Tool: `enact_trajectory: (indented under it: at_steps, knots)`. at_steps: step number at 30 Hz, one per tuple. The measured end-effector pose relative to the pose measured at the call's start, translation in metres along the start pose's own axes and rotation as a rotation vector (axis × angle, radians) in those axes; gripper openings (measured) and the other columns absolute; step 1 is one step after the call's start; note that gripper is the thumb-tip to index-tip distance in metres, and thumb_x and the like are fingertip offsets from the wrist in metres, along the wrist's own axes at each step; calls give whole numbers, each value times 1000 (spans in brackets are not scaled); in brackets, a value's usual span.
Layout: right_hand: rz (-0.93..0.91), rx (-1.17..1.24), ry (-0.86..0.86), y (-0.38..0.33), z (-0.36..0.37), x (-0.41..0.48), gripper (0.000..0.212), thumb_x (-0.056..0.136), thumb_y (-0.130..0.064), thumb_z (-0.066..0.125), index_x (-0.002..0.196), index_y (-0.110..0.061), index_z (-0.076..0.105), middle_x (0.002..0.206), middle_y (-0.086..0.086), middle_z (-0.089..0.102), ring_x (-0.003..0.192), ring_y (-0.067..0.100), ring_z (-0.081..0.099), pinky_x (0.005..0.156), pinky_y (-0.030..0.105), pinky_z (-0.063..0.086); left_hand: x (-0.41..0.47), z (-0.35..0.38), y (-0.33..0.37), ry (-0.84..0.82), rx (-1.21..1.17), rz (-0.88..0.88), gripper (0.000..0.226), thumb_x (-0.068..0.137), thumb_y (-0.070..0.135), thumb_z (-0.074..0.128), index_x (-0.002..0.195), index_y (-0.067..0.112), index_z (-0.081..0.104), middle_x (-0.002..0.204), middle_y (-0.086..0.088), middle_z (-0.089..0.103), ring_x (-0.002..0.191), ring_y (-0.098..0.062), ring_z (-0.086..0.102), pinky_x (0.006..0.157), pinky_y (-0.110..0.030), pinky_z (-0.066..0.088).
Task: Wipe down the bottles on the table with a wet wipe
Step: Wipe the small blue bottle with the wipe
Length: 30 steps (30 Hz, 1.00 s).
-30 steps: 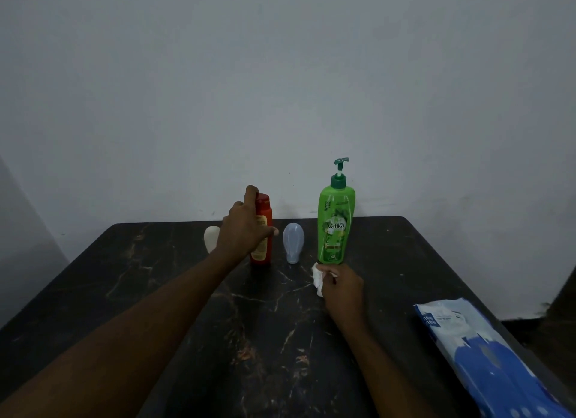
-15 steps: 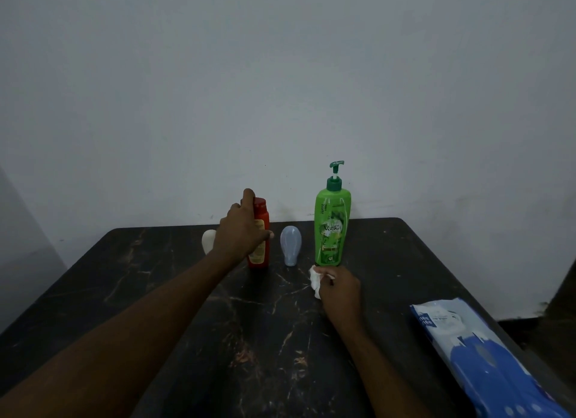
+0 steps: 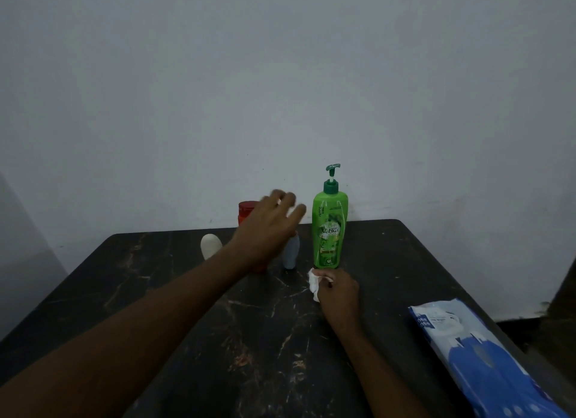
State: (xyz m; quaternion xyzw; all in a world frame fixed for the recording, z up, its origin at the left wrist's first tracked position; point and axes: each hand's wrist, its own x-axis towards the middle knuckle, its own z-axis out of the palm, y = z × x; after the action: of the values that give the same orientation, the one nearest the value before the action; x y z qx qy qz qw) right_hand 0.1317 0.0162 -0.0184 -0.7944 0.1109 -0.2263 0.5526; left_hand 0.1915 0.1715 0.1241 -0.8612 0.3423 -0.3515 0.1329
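Note:
Four bottles stand in a row at the back of the dark marble table [image 3: 156, 308]. From the left: a small white bottle [image 3: 210, 246], a red bottle [image 3: 247, 211], a small grey-blue bottle [image 3: 291, 252] and a tall green pump bottle [image 3: 329, 227]. My left hand [image 3: 268, 227] hovers open with spread fingers in front of the red and grey-blue bottles, hiding most of both. My right hand [image 3: 338, 288] rests on the table just in front of the green bottle, shut on a crumpled white wet wipe [image 3: 313, 283].
A blue and white pack of wet wipes [image 3: 477, 352] lies at the table's right front edge. A plain grey wall stands close behind the bottles.
My left hand has let go of the red bottle and moved right with fingers spread, toward the grey-blue and green bottles. My right hand with the wipe has stayed in place.

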Motion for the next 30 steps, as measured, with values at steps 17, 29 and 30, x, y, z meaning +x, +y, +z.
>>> enact_trajectory:
  at_steps: [17,29,30]
  knots:
    - [26,130,11,-1,-6,3,30,89,5,55,99,-15,76,90,-5,71,72,-6,65,58,6,48,16,17,30,-526,-220,-130,40,87,12,74,125,9,60,124,-14,60,110,-27,62,87,-37,57]
    - [145,382,116,-18,-30,-10,31,89,3,60,99,-21,75,99,9,75,83,15,71,76,32,60,-105,-50,50,-310,-940,-810,19,93,24,73,111,16,72,102,7,68,92,-5,64,74,-15,47]
    - [161,402,113,-21,-34,-16,30,88,4,60,98,-21,75,99,10,75,80,13,71,73,28,59,-118,-57,55,-307,-1016,-880,18,93,24,74,109,17,72,101,8,69,89,-4,65,70,-14,46]
